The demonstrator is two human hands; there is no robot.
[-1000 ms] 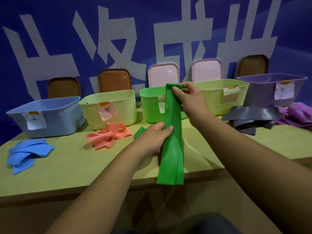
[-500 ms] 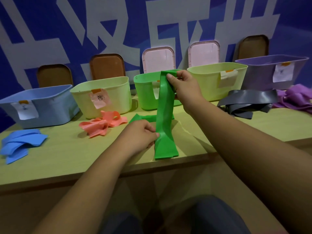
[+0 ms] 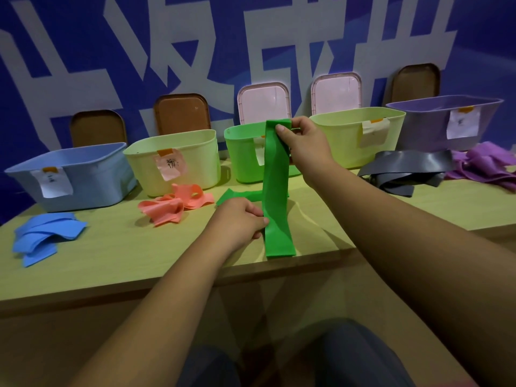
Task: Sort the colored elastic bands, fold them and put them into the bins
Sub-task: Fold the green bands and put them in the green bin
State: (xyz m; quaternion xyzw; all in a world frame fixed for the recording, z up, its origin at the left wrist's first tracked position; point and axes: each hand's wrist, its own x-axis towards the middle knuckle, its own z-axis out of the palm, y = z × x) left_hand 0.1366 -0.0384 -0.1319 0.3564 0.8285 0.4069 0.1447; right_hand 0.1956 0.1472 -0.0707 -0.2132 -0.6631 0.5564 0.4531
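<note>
A green elastic band (image 3: 276, 191) hangs upright in front of the green bin (image 3: 243, 152). My right hand (image 3: 304, 143) pinches its top end at the bin's rim. My left hand (image 3: 240, 222) pinches its left edge low down, just above the table. The band's bottom end rests near the table's front edge. More green band (image 3: 237, 195) lies flat behind my left hand. Piles of blue bands (image 3: 44, 236), pink bands (image 3: 173, 203), grey bands (image 3: 405, 171) and purple bands (image 3: 485, 166) lie on the table.
Five bins stand in a row at the back: blue (image 3: 69, 177), pale yellow (image 3: 173, 160), green, another pale yellow (image 3: 354, 132) and purple (image 3: 446, 121). Lids (image 3: 262, 103) lean on the blue wall behind them. The table's front edge (image 3: 167, 280) runs below my forearms.
The band's lower end has come up from over the table edge onto the table. My left hand has slid down the band, and the view has tilted downward.
</note>
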